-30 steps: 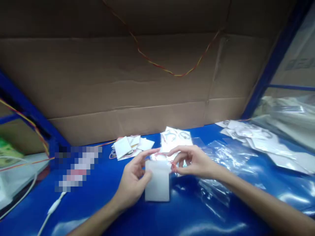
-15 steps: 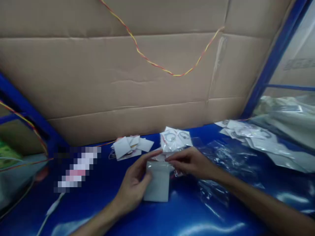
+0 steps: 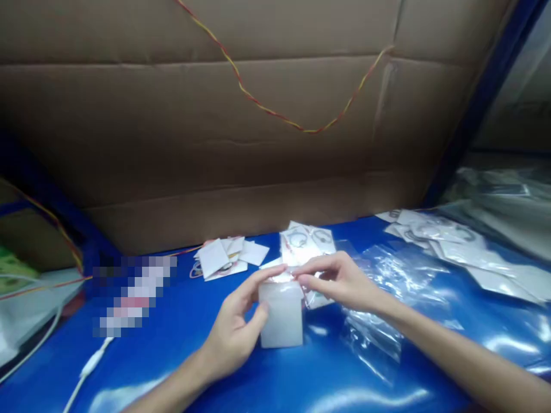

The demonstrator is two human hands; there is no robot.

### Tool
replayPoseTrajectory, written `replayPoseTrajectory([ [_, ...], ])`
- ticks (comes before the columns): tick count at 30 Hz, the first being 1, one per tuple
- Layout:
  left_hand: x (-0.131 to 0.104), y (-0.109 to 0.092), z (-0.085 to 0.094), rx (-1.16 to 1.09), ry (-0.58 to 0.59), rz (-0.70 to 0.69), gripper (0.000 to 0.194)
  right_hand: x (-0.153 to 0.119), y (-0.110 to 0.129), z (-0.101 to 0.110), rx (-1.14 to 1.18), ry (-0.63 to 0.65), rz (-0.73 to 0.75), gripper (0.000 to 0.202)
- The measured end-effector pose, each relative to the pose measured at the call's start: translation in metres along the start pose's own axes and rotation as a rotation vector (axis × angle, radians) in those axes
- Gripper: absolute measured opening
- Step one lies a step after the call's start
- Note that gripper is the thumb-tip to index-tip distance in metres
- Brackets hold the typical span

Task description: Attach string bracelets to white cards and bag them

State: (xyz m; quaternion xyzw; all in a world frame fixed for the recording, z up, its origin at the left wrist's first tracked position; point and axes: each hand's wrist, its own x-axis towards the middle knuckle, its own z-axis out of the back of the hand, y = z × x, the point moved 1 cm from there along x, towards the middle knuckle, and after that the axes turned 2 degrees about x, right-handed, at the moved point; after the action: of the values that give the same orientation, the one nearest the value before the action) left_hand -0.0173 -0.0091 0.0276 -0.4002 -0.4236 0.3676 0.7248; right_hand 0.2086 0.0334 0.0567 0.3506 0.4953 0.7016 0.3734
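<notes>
Between thumb and fingers, my left hand (image 3: 235, 324) grips a white card in a clear plastic bag (image 3: 282, 320) by its left side. My right hand (image 3: 346, 282) is closed at the bag's top edge, thumb and index finger pinching the clear flap there. Just behind the hands lie bagged white cards with coiled cables (image 3: 303, 242). Under the right fingers, part of another packet (image 3: 317, 299) shows on the blue table.
Loose white cards (image 3: 215, 258) lie at the back left, with clear empty bags (image 3: 396, 272) right of my hands. More packets (image 3: 460, 244) spread along the right. A cardboard wall (image 3: 275, 155) stands behind, with a twisted red-yellow wire (image 3: 301, 129) hanging across it.
The bagged card has shifted slightly right and up in my left hand. My right fingers have moved a little along the flap. The table looks brighter and the cardboard darker.
</notes>
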Motion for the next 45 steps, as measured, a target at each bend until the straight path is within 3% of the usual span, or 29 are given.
replayPoseTrajectory([
  [4, 0.001, 0.000, -0.001, 0.036, -0.001, -0.010, 0.043, 0.001, -0.003, -0.001, 0.050, 0.028, -0.047, 0.041],
  [10, -0.001, -0.002, -0.001, 0.124, -0.004, -0.045, 0.044, -0.002, 0.000, -0.003, -0.028, 0.071, 0.015, 0.040],
  [20, -0.002, 0.005, 0.001, 0.294, 0.045, -0.139, 0.051, -0.004, 0.004, -0.010, -0.202, 0.045, 0.175, 0.030],
  [24, -0.003, 0.006, 0.001, 0.258, 0.034, -0.127, 0.052, -0.003, 0.002, -0.009, -0.175, 0.008, 0.141, 0.036],
  [28, -0.002, 0.007, 0.001, 0.212, 0.022, -0.074, 0.052, -0.002, 0.001, -0.009, -0.062, 0.021, 0.074, 0.036],
  [33, -0.002, 0.009, 0.000, 0.182, 0.012, -0.064, 0.053, -0.001, 0.005, -0.010, 0.277, 0.124, -0.016, 0.042],
  [36, -0.003, 0.009, -0.001, 0.158, 0.010, -0.059, 0.054, -0.002, 0.006, -0.010, 0.342, 0.141, -0.006, 0.044],
  [40, -0.003, 0.007, -0.002, 0.099, -0.019, -0.021, 0.054, -0.002, 0.004, -0.010, 0.279, 0.106, 0.039, 0.044],
  [45, 0.000, 0.006, -0.003, 0.021, -0.120, 0.034, 0.050, -0.002, 0.002, -0.005, 0.209, -0.061, 0.096, 0.037],
])
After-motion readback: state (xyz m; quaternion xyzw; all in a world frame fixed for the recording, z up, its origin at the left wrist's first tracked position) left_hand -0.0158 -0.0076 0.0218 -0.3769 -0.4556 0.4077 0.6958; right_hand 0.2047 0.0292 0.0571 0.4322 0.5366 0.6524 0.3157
